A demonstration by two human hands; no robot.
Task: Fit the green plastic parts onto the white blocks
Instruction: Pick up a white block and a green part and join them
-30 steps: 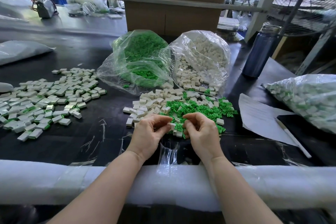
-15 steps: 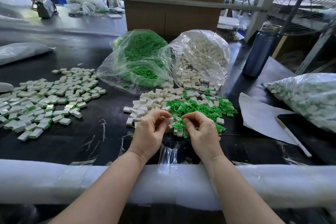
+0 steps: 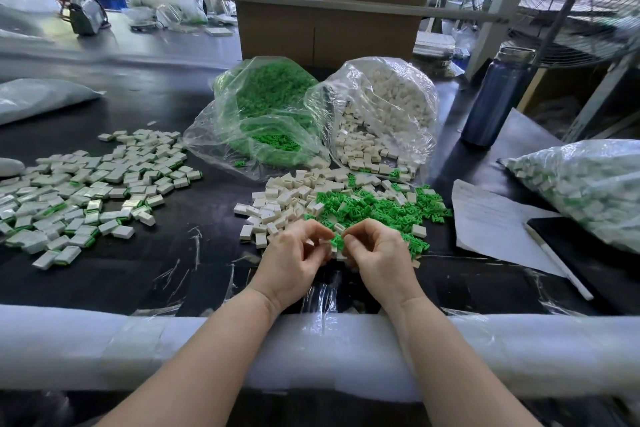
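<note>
A loose pile of green plastic parts [image 3: 377, 210] lies on the black table just beyond my hands, with a pile of white blocks [image 3: 287, 196] to its left. My left hand [image 3: 294, 262] has its fingers curled and pinches a white block [image 3: 325, 243] at the fingertips. My right hand [image 3: 379, 258], fingers curled too, pinches a green part [image 3: 337, 242] right against that block. The two hands nearly touch at the near edge of the piles.
Several finished white-and-green blocks [image 3: 86, 191] are spread at the left. Behind the piles lie an open bag of green parts [image 3: 263, 118] and one of white blocks [image 3: 384, 114]. A blue bottle [image 3: 495, 97], paper with a pen [image 3: 554, 262] and a full bag [image 3: 588, 184] stand right. A padded rail [image 3: 104, 347] edges the table.
Both hands have stayed at the near edge of the piles. The fingertips have drawn closer, bringing the green part up against the white block.
</note>
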